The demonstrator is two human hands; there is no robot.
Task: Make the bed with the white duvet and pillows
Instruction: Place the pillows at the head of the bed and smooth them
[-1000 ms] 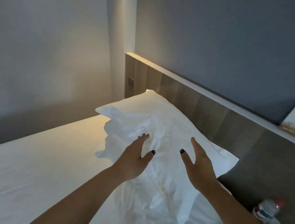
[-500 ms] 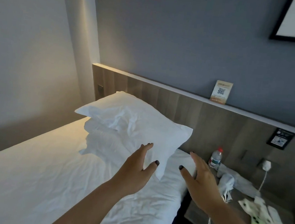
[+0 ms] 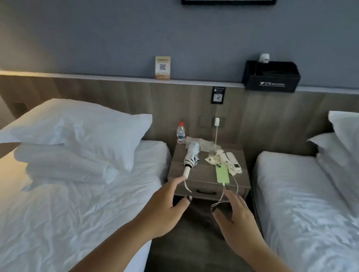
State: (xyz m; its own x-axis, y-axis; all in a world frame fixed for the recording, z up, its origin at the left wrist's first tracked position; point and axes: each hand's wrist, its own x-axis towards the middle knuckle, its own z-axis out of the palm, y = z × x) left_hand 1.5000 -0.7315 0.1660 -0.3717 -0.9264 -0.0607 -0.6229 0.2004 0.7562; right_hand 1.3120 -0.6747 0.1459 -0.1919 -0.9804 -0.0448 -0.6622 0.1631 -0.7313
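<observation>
Headboard ledge point(image 3: 113, 78): black box point(image 3: 272, 78) w/ "Y" logo

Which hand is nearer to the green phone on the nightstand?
The right hand. It hovers just below and slightly right of the green phone. The left hand is farther left, under the umbrella handle.

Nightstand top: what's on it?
On the nightstand: a water bottle, folded umbrella, green phone on a cable, white remote. Crumpled cloth hides whatever lies beneath.
</observation>
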